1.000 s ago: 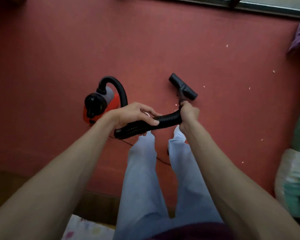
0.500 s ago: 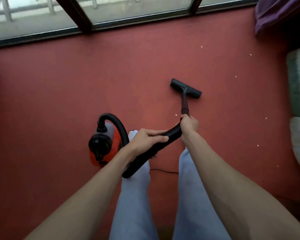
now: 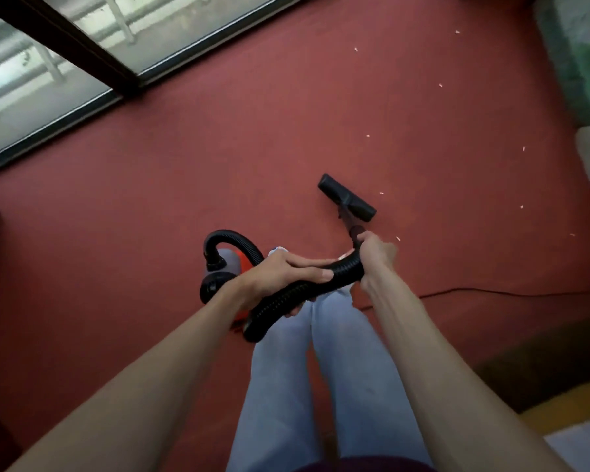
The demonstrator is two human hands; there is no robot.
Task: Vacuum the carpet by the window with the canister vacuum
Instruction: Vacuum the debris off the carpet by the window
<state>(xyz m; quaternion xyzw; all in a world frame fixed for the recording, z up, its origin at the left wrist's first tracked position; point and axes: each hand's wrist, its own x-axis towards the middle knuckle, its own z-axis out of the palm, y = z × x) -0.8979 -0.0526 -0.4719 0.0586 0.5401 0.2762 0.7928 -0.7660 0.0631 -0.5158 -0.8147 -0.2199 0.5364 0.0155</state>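
Observation:
A small orange and black canister vacuum sits on the red carpet just left of my legs. Its black ribbed hose loops up from the canister and across in front of me. My left hand grips the middle of the hose. My right hand grips the hose end where the short wand begins. The black floor nozzle rests on the carpet ahead of my right hand. Small white specks lie scattered to the right of the nozzle.
The window with a dark frame runs along the far left. A black power cord trails right across the carpet. Pale and green bundles stand at the right edge. A dark step lies at the lower right.
My view has swung left and tilted, so the window now runs diagonally. The nozzle has turned and sits angled on the carpet. Both hands keep their hold on the hose.

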